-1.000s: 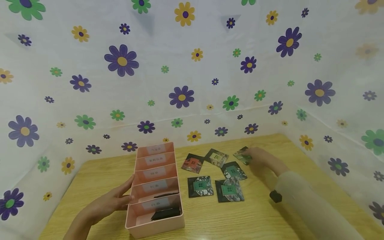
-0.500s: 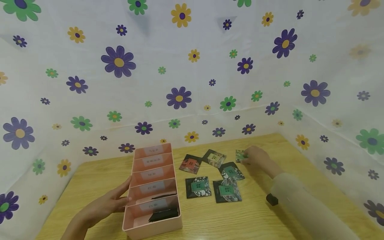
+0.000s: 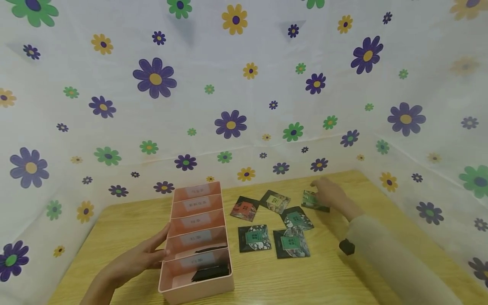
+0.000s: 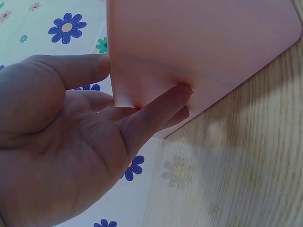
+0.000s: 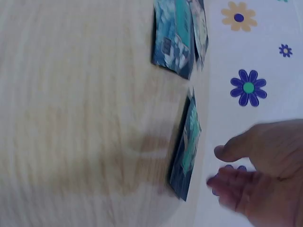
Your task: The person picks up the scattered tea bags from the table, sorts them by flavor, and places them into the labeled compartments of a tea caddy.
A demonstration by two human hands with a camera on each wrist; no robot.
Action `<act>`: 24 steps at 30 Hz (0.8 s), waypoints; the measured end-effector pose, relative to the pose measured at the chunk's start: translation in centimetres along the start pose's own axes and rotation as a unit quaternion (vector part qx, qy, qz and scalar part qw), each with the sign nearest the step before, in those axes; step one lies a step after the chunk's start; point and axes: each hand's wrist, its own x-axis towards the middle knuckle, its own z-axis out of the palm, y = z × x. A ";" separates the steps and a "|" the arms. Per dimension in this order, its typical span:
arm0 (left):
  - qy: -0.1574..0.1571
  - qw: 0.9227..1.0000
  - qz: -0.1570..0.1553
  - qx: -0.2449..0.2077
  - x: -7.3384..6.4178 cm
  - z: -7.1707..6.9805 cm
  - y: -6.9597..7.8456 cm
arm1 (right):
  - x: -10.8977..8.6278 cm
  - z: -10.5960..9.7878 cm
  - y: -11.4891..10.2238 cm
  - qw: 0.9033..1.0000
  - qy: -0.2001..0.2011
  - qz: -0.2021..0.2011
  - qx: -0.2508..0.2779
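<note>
My left hand point(image 3: 133, 260) rests against the left side of a long pink compartment box point(image 3: 198, 290). In the left wrist view its extended fingers point(image 4: 163, 106) press on the pink wall, with the thumb at the edge. At the back right, my right hand point(image 3: 331, 195) hovers at a flat dark sachet with a green label point(image 3: 313, 200), partly covering it in the head view. In the right wrist view that sachet point(image 5: 187, 149) lies on the table, apart from the hand point(image 5: 270, 170), whose thumb and fingers are spread and hold nothing.
More sachets lie between box and hand: one red-labelled point(image 3: 244, 209), one yellow-labelled point(image 3: 275, 201), and three green-labelled, two of them overlapping point(image 3: 291, 243). Dark sachets point(image 3: 211, 273) stand in the box's two nearest compartments. A flowered cloth point(image 3: 259, 84) encloses the wooden table point(image 3: 263, 279).
My right hand has let go of the green-labelled sachet, which has turned and now lies flat, and has moved slightly up and back. My left hand stays at the box.
</note>
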 end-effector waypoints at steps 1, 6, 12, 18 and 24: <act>0.001 1.000 0.000 0.001 0.0 0.0 0.0 | 0.1 -0.1 0.0 1.000 -0.011 -0.018 0.003; 0.007 1.000 -0.002 0.005 -0.1 0.0 0.0 | 0.4 -0.6 0.1 0.991 -0.108 -0.073 0.042; 0.007 1.000 -0.003 0.005 0.0 0.3 0.1 | 0.5 -0.4 0.5 0.982 -0.166 -0.073 0.051; 0.010 1.000 -0.004 0.005 0.0 0.3 0.2 | 0.5 -0.5 1.3 0.985 -0.143 -0.096 0.027; 0.009 1.000 -0.001 0.003 0.0 0.4 0.2 | 0.4 -0.7 1.9 0.992 -0.116 -0.047 0.036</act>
